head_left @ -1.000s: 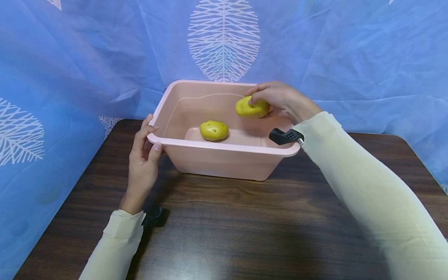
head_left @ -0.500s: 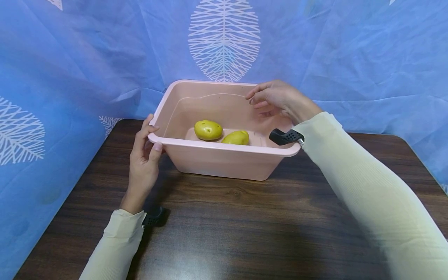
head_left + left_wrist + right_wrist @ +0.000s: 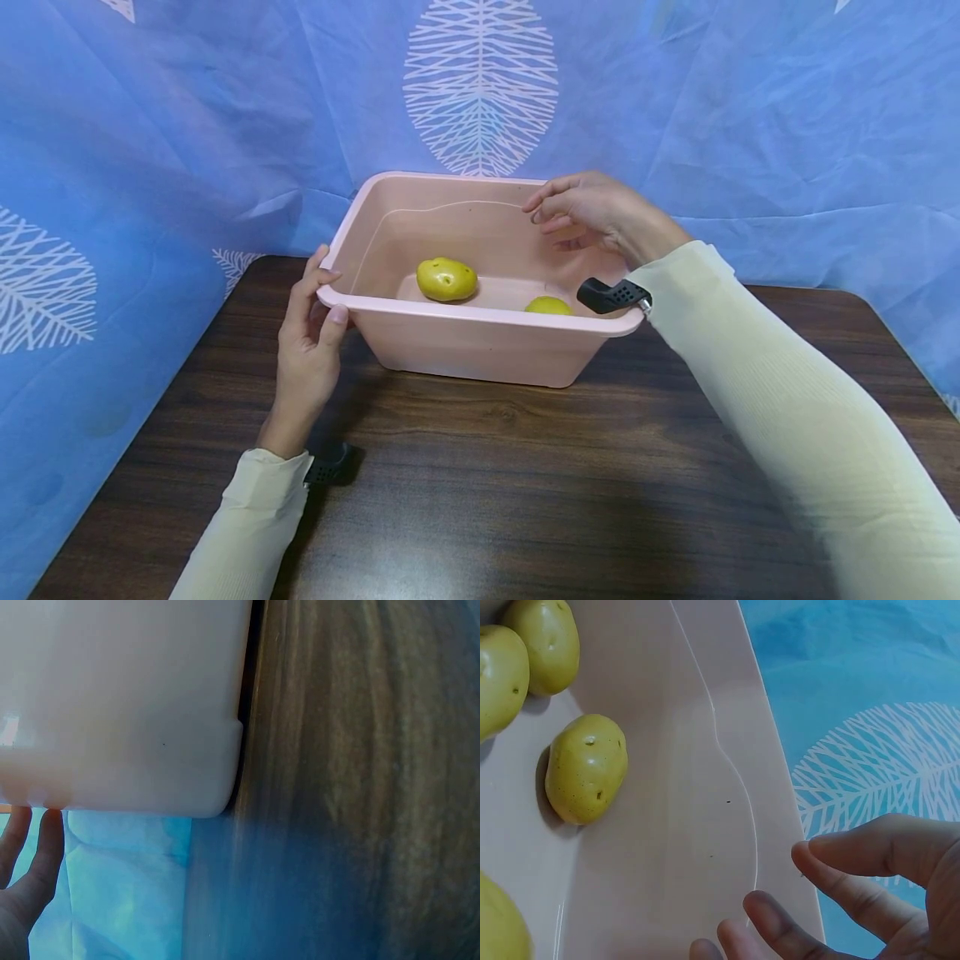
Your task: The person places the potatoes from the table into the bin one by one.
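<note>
A pink plastic tub (image 3: 480,346) stands on the table, with yellow potatoes inside. In the head view, one potato (image 3: 447,279) lies near the middle of its floor; a second potato (image 3: 550,306) is partly hidden behind the front rim. The right wrist view reveals several, including a spotted potato (image 3: 589,769) close to the far wall and another potato (image 3: 495,922) cut off by the frame. My left hand (image 3: 303,358) grips the tub's front left corner, thumb in front and a finger over the rim. My right hand (image 3: 592,212) hangs over the tub's right part, fingers relaxed and holding nothing.
The dark wooden table (image 3: 510,467) extends in front of the tub and to both sides. A blue cloth (image 3: 787,125) with white leaf prints hangs right behind the tub. Black wrist mounts (image 3: 611,293) stick out from the sleeves, the right one above the tub's rim.
My right hand has let go of a potato, which dropped into the tub and rolled right along the front wall. The middle potato shifted slightly left. My left hand stayed put.
</note>
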Demonstrator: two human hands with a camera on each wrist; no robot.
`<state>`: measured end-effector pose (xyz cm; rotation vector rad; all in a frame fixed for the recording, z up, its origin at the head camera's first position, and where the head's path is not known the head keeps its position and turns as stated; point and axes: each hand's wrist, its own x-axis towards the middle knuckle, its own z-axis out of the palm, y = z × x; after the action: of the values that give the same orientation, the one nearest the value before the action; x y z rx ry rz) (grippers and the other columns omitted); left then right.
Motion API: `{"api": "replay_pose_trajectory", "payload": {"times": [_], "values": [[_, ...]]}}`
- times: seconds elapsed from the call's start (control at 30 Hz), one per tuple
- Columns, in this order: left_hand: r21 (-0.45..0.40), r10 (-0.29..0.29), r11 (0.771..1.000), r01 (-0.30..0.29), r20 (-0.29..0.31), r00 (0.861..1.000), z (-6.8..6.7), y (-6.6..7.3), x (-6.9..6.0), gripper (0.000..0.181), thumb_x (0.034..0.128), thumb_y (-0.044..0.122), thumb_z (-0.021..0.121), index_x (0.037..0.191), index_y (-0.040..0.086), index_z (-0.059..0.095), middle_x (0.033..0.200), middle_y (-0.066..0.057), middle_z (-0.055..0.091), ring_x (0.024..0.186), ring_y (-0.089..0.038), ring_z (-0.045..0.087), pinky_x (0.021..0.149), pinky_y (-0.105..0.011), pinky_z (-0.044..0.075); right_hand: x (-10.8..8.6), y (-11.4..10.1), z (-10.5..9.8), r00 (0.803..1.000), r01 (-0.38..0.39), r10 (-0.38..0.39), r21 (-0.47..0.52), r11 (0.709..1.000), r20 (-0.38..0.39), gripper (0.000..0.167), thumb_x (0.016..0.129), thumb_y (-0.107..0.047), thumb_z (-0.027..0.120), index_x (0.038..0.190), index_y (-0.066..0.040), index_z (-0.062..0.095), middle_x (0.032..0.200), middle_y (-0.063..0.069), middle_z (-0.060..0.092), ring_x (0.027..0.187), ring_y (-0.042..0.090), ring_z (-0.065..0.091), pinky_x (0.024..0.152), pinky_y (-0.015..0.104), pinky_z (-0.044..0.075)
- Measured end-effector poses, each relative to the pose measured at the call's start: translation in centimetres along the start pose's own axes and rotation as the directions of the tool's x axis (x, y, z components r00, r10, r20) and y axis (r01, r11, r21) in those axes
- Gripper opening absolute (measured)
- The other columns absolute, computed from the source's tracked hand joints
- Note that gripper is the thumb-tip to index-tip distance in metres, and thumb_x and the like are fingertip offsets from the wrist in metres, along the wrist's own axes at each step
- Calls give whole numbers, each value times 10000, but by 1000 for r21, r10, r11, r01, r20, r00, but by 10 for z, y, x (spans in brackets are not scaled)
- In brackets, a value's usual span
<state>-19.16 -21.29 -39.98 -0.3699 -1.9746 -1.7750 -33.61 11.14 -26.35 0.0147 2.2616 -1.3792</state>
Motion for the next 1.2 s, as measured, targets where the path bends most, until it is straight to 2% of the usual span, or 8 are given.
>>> {"api": "replay_pose_trajectory", "payload": {"times": [0.3,0.63,0.8,0.93,1.2], "values": [[14,-5,1000,5,-6,1000,0,0,-1,391,1056,49,542,1441,21,482,1713,74,305,1572,-340,309,1113,-663,372,-4,-2,0,1000,12,-12,7,1000,-9,343,1059,-194,566,1387,-111,620,1310,-2,600,1163,202,606,1178,498,475],[-39,-4,999,4,0,1000,0,-1,-1,395,1052,35,542,1441,8,480,1716,51,303,1562,-368,310,1099,-629,380,-11,-3,-2,1000,31,-31,17,999,2,347,1060,-183,556,1394,-102,602,1368,24,609,1144,182,617,1182,508,466],[-30,3,1000,-3,1,1000,1,-2,0,393,1052,32,540,1439,4,481,1724,11,296,1562,-374,310,1099,-629,384,-16,-3,-1,999,50,-50,17,999,-5,347,1058,-177,557,1392,-97,603,1370,23,603,1263,241,573,1181,507,465],[-20,4,1000,-4,1,1000,2,-2,-1,391,1054,35,538,1440,9,483,1728,-4,289,1567,-357,308,1114,-637,377,-23,-4,-1,997,79,-79,35,996,-3,345,1049,-162,561,1383,-83,602,1354,18,606,1300,251,555,1177,510,463],[30,-9,999,9,-20,1000,1,-2,-2,392,1055,58,549,1443,39,497,1714,77,311,1576,-299,314,1154,-652,361,-39,-5,-5,991,131,-132,77,988,5,271,1023,-128,584,1287,-100,642,1258,-10,632,1205,200,581,1084,452,504]]}}
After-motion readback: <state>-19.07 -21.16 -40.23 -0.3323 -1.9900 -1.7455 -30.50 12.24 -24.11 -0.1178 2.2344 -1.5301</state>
